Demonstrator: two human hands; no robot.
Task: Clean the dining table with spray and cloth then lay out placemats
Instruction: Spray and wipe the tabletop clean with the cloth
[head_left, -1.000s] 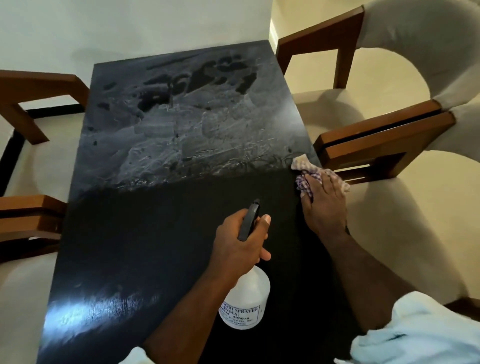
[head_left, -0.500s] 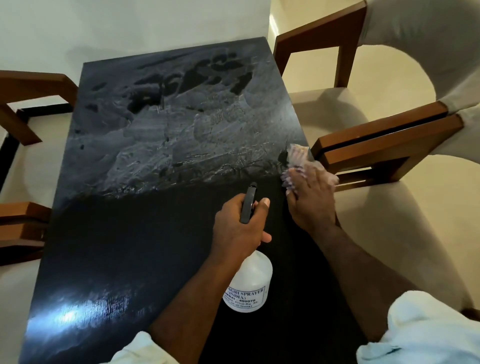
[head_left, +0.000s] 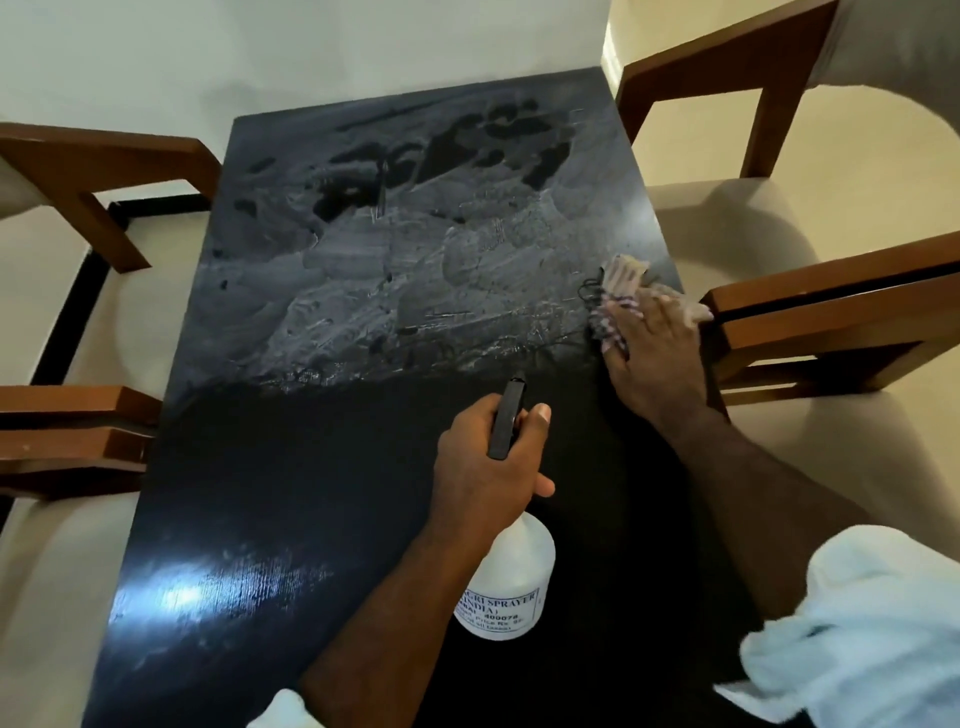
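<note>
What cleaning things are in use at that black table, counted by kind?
spray bottle: 1, gripped by the left hand
cloth: 1, checked, pressed flat under the right hand
Total: 2

A pale wall (head_left: 311, 52) is seen across the top; a wooden-armed chair (head_left: 78, 441) is set at centre left, a cream-seated chair (head_left: 831, 312) at centre right.

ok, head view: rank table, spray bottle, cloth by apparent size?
Largest: dining table, by far.
Then spray bottle and checked cloth: unsure, since the right hand covers part of the cloth and the bottle is nearer.
</note>
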